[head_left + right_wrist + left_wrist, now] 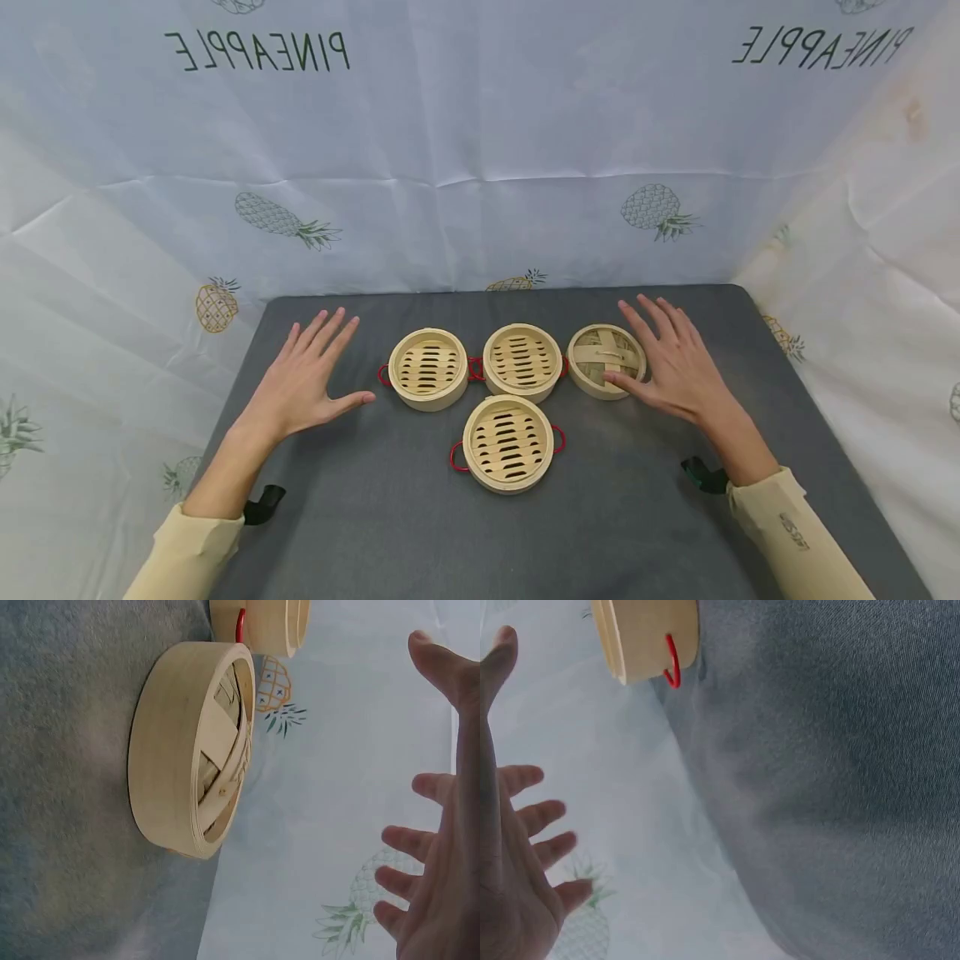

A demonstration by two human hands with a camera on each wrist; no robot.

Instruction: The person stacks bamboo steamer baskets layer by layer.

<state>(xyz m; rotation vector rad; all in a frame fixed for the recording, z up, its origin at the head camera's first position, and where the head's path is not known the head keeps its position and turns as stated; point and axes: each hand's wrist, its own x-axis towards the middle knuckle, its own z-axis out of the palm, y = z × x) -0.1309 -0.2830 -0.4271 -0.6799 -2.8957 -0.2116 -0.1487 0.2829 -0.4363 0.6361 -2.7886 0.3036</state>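
Note:
Three round bamboo steamer baskets with slatted bottoms and red side handles sit on a dark grey table: a left basket [427, 408], a middle basket [522, 398] and a front basket [507, 486]. A woven bamboo lid [592, 385] with a strap across its top lies to their right. My left hand [305, 387], fingers spread, hovers left of the left basket and holds nothing. Over the lid's right edge my right hand [675, 371] is held up with fingers apart; its thumb overlaps the lid in the head view, but the right wrist view shows the two apart.
The dark grey table [375, 533] ends at a pineapple-print cloth [480, 225] hanging behind it and at both sides. The front basket stands close against the middle one. A dark band [264, 505] is on the left wrist, another [703, 475] on the right.

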